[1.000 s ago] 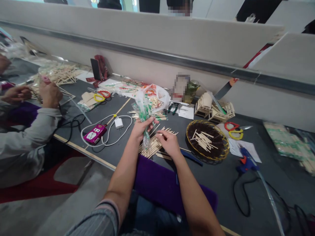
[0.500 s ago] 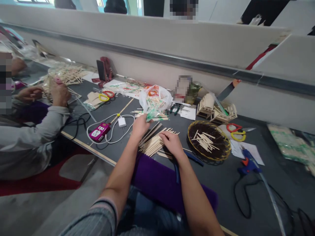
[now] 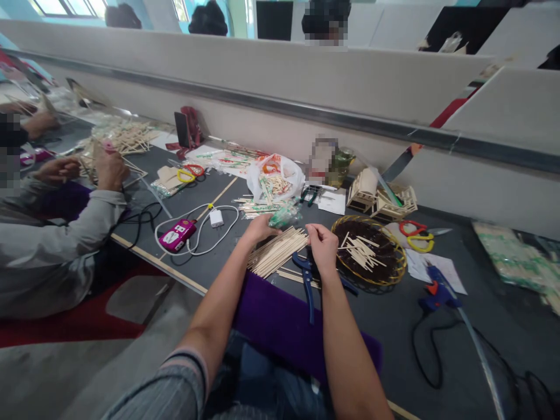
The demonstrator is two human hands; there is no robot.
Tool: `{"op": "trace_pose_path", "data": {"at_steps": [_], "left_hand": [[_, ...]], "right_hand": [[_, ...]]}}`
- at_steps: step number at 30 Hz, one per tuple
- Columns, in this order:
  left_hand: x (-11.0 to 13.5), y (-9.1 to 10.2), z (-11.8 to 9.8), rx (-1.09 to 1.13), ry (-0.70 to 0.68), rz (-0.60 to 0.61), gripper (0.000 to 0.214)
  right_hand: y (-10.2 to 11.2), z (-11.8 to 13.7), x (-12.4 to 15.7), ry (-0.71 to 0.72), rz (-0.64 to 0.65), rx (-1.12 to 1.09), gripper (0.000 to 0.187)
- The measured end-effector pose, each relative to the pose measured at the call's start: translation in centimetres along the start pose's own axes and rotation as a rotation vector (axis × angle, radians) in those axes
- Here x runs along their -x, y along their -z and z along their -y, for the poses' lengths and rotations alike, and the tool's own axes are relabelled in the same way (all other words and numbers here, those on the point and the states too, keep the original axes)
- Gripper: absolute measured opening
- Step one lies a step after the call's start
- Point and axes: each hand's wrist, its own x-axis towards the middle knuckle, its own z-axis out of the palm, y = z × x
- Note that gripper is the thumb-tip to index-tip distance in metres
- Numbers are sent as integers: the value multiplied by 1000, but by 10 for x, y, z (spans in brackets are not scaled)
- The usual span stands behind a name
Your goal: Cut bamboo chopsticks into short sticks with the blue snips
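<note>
A bundle of thin wooden sticks (image 3: 279, 251) lies on the dark table in front of me. My left hand (image 3: 261, 228) rests at its upper left side, thumb and fingers apart and touching the sticks. Just beyond those fingers sits a crumpled clear and green plastic wrapper (image 3: 285, 214). At the right ends of the sticks is my right hand (image 3: 322, 242), its fingers curled and pinched together; what they hold, if anything, is hidden. Blue-handled cutters (image 3: 308, 280) lie below, partly behind my right wrist. A purple cloth (image 3: 271, 309) covers my lap.
Right of my hands stands a woven basket (image 3: 405, 271) with short stick pieces. Farther right are scissors (image 3: 417, 234) and a blue glue gun (image 3: 440, 289) with a cord. A white plastic bag (image 3: 295, 172) and a purple power strip (image 3: 177, 234) lie left. A co-worker's hand (image 3: 110, 169) works far left.
My left hand has let go of the plastic wrapper, which now lies past the sticks, and has come down onto them. My right hand has shifted right and up, uncovering the cutters.
</note>
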Motion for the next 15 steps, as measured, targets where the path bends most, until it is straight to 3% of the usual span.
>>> {"op": "trace_pose_path", "data": {"at_steps": [7,15], "left_hand": [[-37,2,6,-422,136,-129,28],[-36,-11,13,-498,68,-135,22]], "right_hand": [[-2,-1,1,1,30,35,38],[-1,1,2,35,36,117,37]]}}
